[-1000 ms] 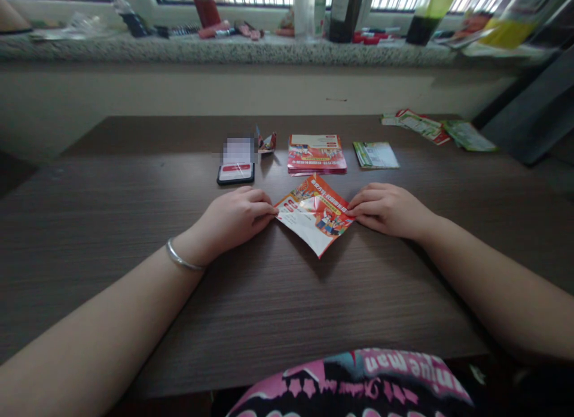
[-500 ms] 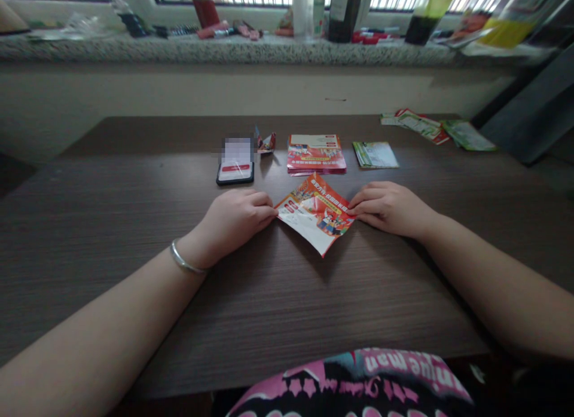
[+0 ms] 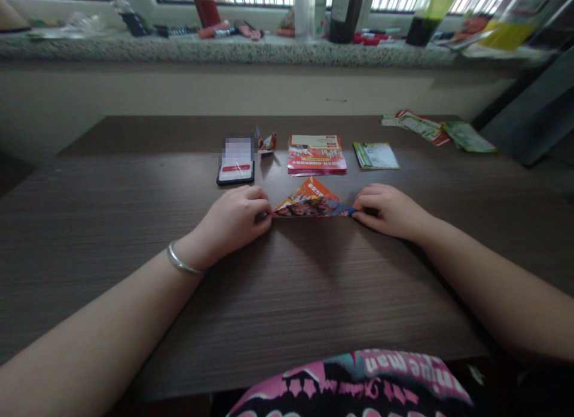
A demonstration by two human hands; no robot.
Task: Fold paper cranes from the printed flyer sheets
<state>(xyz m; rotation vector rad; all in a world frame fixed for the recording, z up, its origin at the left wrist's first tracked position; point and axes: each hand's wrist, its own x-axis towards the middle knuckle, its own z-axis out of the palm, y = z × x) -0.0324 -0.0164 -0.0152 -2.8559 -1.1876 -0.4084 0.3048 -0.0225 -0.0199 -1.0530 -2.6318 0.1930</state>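
A square of printed orange paper (image 3: 313, 201) is bent up along its diagonal, so its near half stands raised and shows a dark, colourful underside. My left hand (image 3: 240, 217) pinches its left corner between thumb and fingers. At the opposite corner, my right hand (image 3: 388, 209) has a like pinch. Just behind the paper lies a stack of red-and-white printed sheets (image 3: 317, 156). A small folded paper figure (image 3: 268, 143) stands left of that stack, beside a phone (image 3: 237, 163) that lies screen up, partly pixelated.
Right of the stack sits a small pile of green-and-white papers (image 3: 375, 156). More green and red leaflets (image 3: 424, 127) lie at the table's (image 3: 251, 321) far right corner. Behind it, a speckled windowsill (image 3: 260, 51) carries bottles, cups and odds and ends.
The near corner of the orange paper has lifted and turned away from me, bending the sheet along its diagonal. Both hands have kept their corners, with only slight shifts.
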